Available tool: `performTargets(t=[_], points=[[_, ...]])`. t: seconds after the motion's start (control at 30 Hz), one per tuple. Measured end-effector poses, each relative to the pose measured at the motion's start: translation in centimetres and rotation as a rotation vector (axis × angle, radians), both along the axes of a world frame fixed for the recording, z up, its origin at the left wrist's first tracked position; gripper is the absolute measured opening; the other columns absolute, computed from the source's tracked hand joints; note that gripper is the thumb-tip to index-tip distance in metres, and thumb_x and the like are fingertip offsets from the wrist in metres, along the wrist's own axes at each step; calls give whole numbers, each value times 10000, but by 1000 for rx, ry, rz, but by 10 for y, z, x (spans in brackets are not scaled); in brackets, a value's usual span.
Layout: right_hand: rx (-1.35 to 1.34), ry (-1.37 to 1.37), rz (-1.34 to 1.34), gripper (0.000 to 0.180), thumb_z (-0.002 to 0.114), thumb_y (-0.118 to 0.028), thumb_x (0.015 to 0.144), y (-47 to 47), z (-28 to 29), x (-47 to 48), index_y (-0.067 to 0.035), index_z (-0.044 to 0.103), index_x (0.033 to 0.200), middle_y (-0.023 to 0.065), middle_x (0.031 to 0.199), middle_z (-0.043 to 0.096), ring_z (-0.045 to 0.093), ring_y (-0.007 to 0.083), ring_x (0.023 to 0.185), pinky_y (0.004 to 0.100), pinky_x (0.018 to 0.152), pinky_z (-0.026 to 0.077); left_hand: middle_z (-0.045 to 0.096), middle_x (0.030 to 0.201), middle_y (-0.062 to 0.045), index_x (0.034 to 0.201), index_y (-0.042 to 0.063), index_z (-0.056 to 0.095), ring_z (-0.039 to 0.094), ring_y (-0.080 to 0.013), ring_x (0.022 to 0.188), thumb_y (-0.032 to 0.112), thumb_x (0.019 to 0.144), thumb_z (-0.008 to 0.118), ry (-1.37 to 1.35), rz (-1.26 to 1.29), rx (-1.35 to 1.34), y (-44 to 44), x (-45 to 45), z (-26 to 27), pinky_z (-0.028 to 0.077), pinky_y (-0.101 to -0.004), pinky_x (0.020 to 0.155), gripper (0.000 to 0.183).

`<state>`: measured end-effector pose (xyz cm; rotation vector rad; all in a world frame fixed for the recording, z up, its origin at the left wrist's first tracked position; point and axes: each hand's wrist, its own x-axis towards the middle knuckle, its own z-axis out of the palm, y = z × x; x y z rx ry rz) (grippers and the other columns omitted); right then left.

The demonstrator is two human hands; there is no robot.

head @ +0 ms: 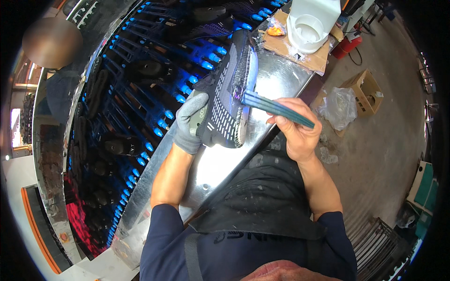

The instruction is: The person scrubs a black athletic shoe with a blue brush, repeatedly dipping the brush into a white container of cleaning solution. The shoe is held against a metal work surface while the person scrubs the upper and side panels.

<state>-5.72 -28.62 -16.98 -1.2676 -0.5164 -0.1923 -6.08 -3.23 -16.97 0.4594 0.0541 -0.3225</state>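
My left hand [191,121], in a grey glove, grips a dark knit shoe upper [221,102] on a green shoe last [199,112]. The upper lies on its side, its stitched bottom edge facing right, above a shiny metal ledge [218,172]. My bare right hand [299,123] holds a flat green-blue brush handle [277,107]. The brush's far end touches the stitched bottom of the upper; its bristles are mostly hidden there. Blue-purple light falls on that spot.
A rack conveyor with blue-tipped rods [168,114] carries several dark shoe uppers [149,71] at left. A white plastic container [311,26] stands on cardboard [277,44] at the ledge's far end. A carton [367,95] and plastic bag [339,107] lie on the floor. Another person [63,87] is at upper left.
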Motion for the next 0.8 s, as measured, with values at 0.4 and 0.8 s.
performTargets(t=[0.4, 0.8], points=[[-423, -290, 11, 198, 779, 26, 841, -45, 54, 14, 71, 717, 1024, 175, 928, 724, 705, 239, 811, 331, 727, 557, 540, 1494, -267, 1552, -28, 394, 588, -381, 1336, 172, 983, 539, -88, 117, 274, -5, 3, 3, 456, -504, 1185, 620], [-490, -434, 212, 186, 789, 16, 854, -57, 87, 39, 48, 729, 1027, 151, 918, 727, 703, 237, 803, 334, 704, 552, 566, 1458, -284, 1535, -60, 407, 625, -362, 1297, 95, 922, 535, -173, 107, 472, -1, 3, 29, 478, -468, 1161, 645]])
